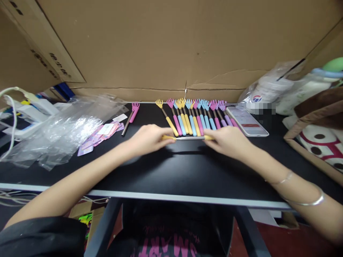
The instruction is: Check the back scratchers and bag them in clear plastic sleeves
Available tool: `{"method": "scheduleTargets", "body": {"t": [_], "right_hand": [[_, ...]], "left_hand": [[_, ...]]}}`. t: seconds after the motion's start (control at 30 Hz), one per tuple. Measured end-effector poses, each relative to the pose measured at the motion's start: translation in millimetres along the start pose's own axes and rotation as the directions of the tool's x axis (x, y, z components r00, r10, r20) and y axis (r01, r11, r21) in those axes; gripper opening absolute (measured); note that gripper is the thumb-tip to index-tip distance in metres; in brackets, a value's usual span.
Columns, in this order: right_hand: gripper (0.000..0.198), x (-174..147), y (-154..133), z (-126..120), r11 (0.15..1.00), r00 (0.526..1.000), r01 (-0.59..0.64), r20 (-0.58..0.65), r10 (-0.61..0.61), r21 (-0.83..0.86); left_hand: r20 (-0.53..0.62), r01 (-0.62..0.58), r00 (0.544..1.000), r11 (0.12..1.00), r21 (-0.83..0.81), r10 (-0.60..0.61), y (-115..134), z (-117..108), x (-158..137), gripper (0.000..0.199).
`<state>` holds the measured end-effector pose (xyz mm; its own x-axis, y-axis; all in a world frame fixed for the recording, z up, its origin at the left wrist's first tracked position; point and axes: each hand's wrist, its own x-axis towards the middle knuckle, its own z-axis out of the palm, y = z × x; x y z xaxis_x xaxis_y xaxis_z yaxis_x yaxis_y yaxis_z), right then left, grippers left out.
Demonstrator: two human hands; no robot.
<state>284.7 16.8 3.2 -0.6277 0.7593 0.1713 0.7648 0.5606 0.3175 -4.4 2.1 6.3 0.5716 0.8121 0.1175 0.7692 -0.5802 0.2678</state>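
A yellow back scratcher (189,138) with a metal rod lies crosswise between my two hands, above the black desk. My left hand (154,138) is closed on its left yellow end, and my right hand (223,140) grips the yellow part at the other end. Just beyond, a row of back scratchers (191,121) in pink, blue, yellow and purple lies side by side, claw heads away from me. One pink back scratcher (130,117) lies apart to the left, its handle and bare rod forming a narrow V. My fingers partly hide both ends of the held one.
Clear plastic bags (61,132) and a pile of printed cards (100,135) cover the left of the desk (187,175). A white phone (248,121), a bagged cup (270,89) and a brown-strapped bag (318,121) are on the right. Cardboard (160,46) walls the back.
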Motion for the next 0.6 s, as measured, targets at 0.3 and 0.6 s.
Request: {"method": "scheduleTargets", "body": {"t": [0.3,0.6], "right_hand": [[0.028,-5,-12,0,0.991,0.977,0.115,-0.171,-0.127,-0.075],[0.04,-6,16,-13,0.924,0.982,0.174,0.014,-0.19,0.34]], "left_hand": [[-0.122,-0.062,0.989,0.985,0.163,0.083,7,14,-2,0.023],[0.011,-0.048,0.999,0.994,0.099,0.047,-4,-22,-3,0.034]]}}
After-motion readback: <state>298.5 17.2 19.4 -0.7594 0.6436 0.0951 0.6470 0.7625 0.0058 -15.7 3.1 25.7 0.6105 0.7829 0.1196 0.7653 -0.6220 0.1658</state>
